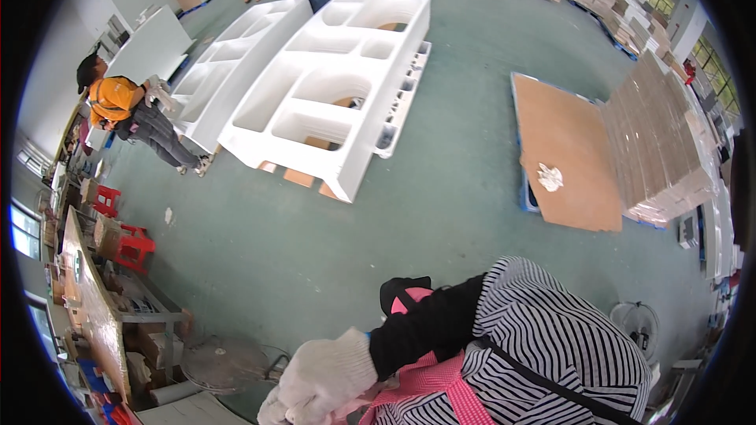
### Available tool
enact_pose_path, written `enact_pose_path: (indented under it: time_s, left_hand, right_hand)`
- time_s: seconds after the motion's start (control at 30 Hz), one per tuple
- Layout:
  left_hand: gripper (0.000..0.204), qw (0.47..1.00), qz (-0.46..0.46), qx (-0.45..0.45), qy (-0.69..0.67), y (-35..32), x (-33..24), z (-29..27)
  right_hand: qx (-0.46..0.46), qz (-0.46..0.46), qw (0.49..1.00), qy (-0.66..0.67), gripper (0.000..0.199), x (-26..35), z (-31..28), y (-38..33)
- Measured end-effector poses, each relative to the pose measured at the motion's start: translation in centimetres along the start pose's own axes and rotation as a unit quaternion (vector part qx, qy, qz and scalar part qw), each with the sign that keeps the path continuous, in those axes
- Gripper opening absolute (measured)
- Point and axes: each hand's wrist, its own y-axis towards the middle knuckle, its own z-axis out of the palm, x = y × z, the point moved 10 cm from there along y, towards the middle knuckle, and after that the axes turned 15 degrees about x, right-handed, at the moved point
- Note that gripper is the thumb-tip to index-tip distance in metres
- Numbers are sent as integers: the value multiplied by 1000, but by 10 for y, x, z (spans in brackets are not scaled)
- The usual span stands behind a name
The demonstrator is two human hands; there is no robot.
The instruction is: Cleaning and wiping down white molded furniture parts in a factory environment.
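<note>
My right hand wears a white knitted glove and comes out of a black sleeve. It is bent across in front of my pink apron, near the lower edge of the view. Its fingers look curled together, and part of them is cut off by the edge; what they hold, if anything, is hidden. My left hand cannot be made out. Below the forearm shows my striped shirt with a dark strap. Left of the glove stands a round wire-caged fan.
Two large white moulded pieces with openings, one nearer, lie ahead on supports. A person in orange stands at the left. On the right are a cardboard-topped pallet and wrapped board stacks. Red stools and a workbench line the left.
</note>
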Motion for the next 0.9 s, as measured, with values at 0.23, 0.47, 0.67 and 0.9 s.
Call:
enact_pose_path:
  time_s: [0.23, 0.47, 0.67, 0.9]
  left_hand:
    - [8, 993, 80, -76, -30, 180, -44, -179]
    - [23, 900, 121, -201, 368, 276, -140, -359]
    - [22, 943, -26, -169, 287, 411, -81, -532]
    - [25, 968, -105, -104, 201, 540, -65, -731]
  right_hand:
    - [7, 89, 996, -1, 37, -95, -193, 132]
    - [-90, -76, 963, -241, 25, -176, -342, 324]
    - [3, -85, 956, -282, 56, -290, -413, 484]
    - [240, 192, 933, -185, 35, -476, -485, 639]
